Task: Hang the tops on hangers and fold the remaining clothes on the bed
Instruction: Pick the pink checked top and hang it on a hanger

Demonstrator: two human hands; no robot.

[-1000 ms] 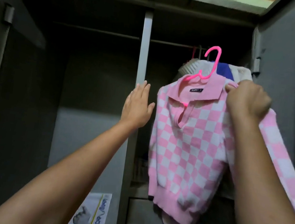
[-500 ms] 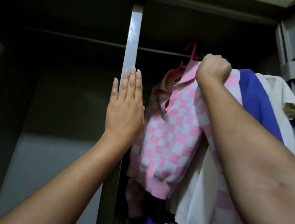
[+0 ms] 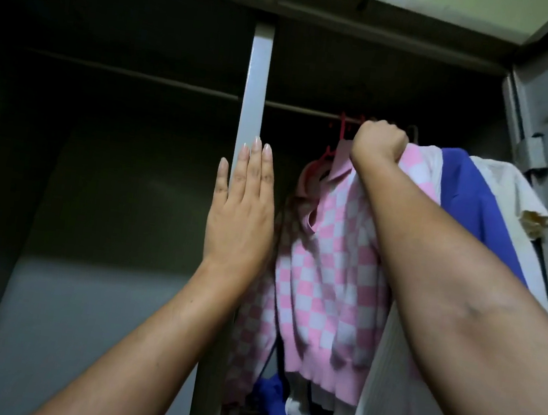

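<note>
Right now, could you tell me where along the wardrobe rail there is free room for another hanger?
The rail left of the grey post looks bare, as does the short stretch between post and pink hanger. Right of that, checked top, blue garment and white garment crowd it.

**One head camera, close in at an open wardrobe**

The single head-worn view looks forward and tilts upward into the wardrobe's dark interior, close enough that both forearms fill the lower frame. The centre post (image 3: 257, 77) runs up the middle; the hanging rail (image 3: 298, 108) crosses the upper half; the door hinge (image 3: 531, 152) sits at the right edge.
</note>
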